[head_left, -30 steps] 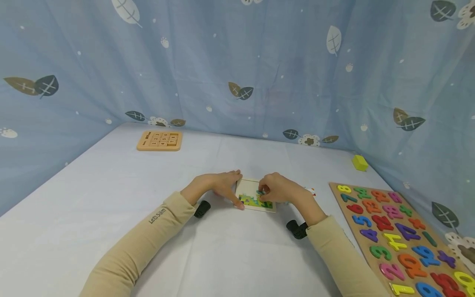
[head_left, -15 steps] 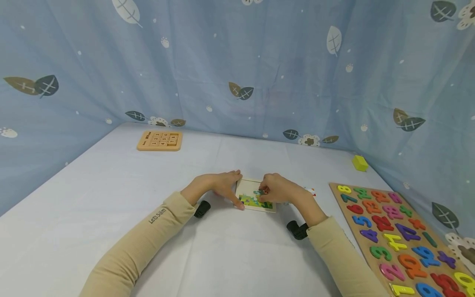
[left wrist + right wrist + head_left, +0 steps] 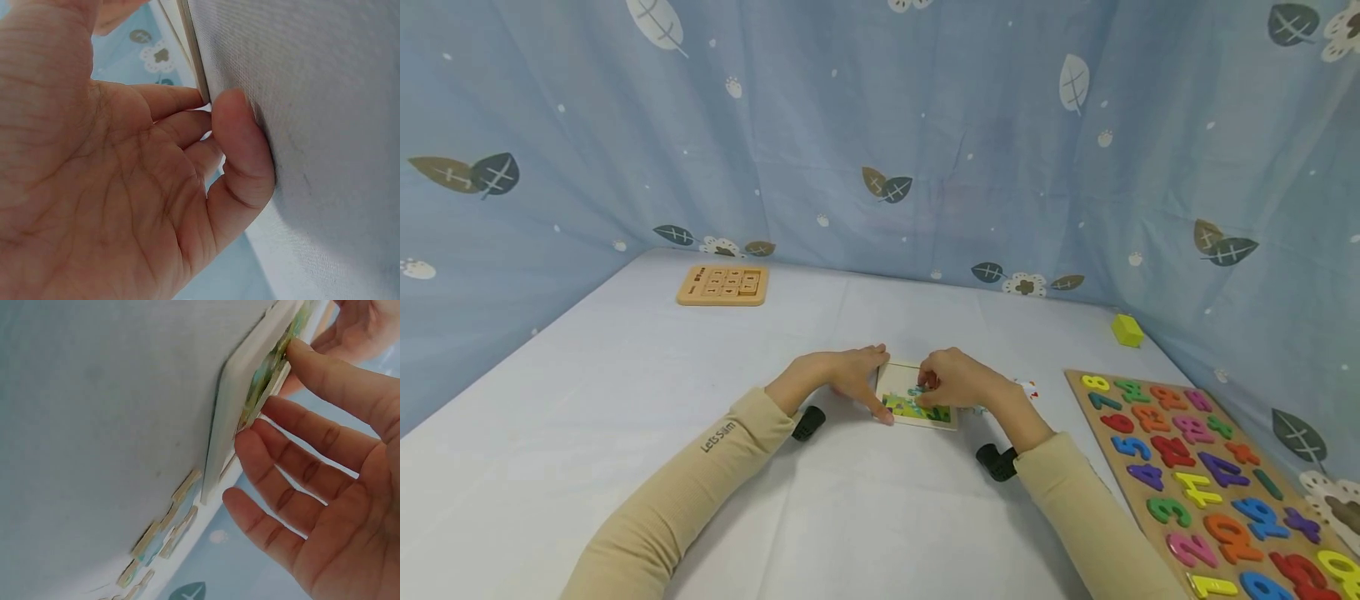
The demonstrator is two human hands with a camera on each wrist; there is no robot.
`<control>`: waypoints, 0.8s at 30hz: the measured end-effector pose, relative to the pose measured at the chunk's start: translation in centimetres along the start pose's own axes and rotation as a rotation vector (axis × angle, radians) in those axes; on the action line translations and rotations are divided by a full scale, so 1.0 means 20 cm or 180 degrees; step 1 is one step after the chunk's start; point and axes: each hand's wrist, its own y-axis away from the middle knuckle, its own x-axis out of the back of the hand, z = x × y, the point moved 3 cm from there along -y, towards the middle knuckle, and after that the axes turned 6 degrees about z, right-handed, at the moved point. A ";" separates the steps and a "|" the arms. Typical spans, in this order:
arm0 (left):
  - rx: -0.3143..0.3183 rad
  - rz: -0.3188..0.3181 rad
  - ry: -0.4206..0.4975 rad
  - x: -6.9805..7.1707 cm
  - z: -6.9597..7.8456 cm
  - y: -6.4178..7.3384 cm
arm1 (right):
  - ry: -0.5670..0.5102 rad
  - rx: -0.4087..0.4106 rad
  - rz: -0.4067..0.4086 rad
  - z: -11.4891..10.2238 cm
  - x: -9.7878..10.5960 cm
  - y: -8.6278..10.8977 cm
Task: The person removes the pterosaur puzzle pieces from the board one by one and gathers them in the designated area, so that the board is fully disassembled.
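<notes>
A small jigsaw board (image 3: 898, 374) with a pale wooden frame lies at mid-table, its lower part filled with a green picture. My left hand (image 3: 853, 377) spans its left edge. In the left wrist view the fingertips touch the wooden edge and the thumb (image 3: 240, 140) rests on the cloth. My right hand (image 3: 953, 379) is over the board's right side, its thumb and fingers pinching a green-and-teal puzzle piece (image 3: 265, 384) close over the picture. Its little finger (image 3: 253, 515) stays off the board. The hand covers part of the picture in the head view.
Loose puzzle pieces (image 3: 165, 519) lie right of the board, partly behind the right wrist. A numbers board (image 3: 1180, 442) occupies the right side, with a yellow block (image 3: 1127, 329) beyond. A sliding number puzzle (image 3: 722, 285) sits at back left. A patterned blue curtain (image 3: 820, 150) surrounds the table.
My right hand has shifted slightly left over the board with its fingers still at the piece. The left hand and the board have stayed in place.
</notes>
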 end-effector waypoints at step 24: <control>0.0015 0.0019 -0.0014 0.00 -0.01 0.00 | -0.0116 0.0226 -0.0002 0.00 0.03 0.04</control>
